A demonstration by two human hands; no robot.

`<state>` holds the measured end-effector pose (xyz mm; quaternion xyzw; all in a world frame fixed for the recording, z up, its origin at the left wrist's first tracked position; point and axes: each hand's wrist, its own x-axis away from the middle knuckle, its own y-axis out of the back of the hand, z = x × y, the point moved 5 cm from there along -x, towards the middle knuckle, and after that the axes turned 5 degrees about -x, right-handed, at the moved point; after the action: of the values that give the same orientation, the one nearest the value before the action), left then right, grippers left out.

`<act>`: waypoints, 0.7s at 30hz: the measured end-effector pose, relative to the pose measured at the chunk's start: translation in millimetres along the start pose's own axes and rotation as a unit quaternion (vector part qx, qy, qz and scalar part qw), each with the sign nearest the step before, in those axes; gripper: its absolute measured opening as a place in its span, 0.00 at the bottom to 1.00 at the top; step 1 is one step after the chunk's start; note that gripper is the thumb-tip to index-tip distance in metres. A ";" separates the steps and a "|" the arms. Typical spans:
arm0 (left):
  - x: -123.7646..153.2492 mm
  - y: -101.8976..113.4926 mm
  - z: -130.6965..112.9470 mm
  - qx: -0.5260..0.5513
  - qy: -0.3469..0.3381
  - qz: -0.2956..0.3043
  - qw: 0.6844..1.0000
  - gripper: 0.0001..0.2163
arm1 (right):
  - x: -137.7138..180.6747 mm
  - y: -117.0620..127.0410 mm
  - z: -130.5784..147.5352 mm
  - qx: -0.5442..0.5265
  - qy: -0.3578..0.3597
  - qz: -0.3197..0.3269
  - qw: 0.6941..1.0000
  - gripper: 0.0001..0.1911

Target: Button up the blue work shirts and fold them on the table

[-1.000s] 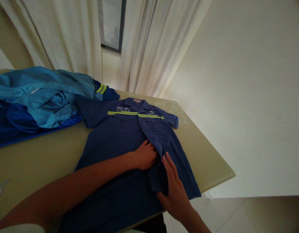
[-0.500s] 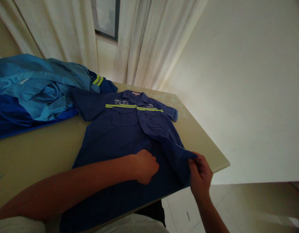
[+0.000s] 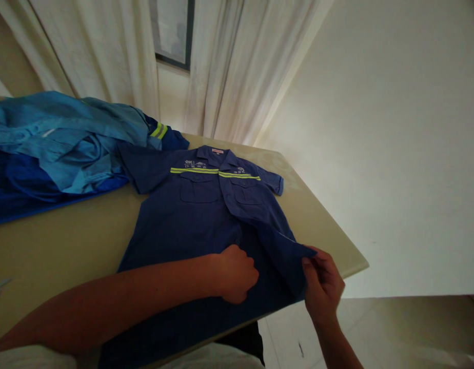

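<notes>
A dark blue short-sleeved work shirt [image 3: 198,220] lies front up on the table, collar away from me, with a yellow-green and grey stripe across the chest. Its lower front hangs apart. My right hand [image 3: 324,279] pinches the lower corner of the right front panel between thumb and fingers, lifting it off the layer beneath. Closed in a fist, my left hand [image 3: 240,274] rests at the edge of the left front panel over the shirt's lower part; its fingertips are hidden, though the panel edge runs into it.
A heap of light and dark blue garments [image 3: 67,143] lies at the left of the table [image 3: 79,236]. A thin, pale object [image 3: 0,284] shows at the left edge. Curtains [image 3: 121,61] hang behind, and a white wall [image 3: 394,154] rises at the right.
The view has shifted slightly, so everything sits a little lower and further right. Both hands keep their holds, and the shirt lies much as before.
</notes>
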<state>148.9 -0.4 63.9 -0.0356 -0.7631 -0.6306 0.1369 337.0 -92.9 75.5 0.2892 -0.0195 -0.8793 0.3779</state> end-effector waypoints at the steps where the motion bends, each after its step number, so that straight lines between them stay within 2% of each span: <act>1: -0.1 1.1 -0.9 -0.003 -0.003 0.002 1.000 0.13 | 0.1 0.3 -0.9 -0.002 -0.001 0.004 1.000 0.13; 3: 0.3 4.5 -3.8 -0.004 -0.013 -0.007 1.000 0.12 | 0.0 1.6 -2.4 -0.005 -0.001 0.006 1.000 0.12; 8: 3.2 19.0 -13.6 0.049 -0.061 -0.083 0.993 0.15 | 0.3 5.2 0.5 0.002 0.015 0.001 1.000 0.12; 13: 4.9 22.5 -1.4 0.130 -0.102 -0.050 0.985 0.11 | 2.5 5.9 5.7 0.023 0.042 0.041 0.998 0.09; 15: 4.8 21.5 16.2 0.112 -0.067 -0.039 0.991 0.12 | 3.9 6.3 7.7 0.030 0.065 0.071 0.995 0.07; 17: 4.8 20.7 39.3 0.085 0.001 -0.040 0.996 0.15 | 5.8 5.6 11.8 0.030 0.102 0.114 0.988 0.07; 21: 7.5 21.9 83.4 0.053 0.116 -0.056 0.990 0.14 | 11.7 -2.4 21.9 0.037 0.165 0.228 0.959 0.10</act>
<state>132.9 84.2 72.7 0.0877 -0.7750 -0.5960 0.1910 317.6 -103.1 87.3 0.4316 -0.0547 -0.7084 0.5558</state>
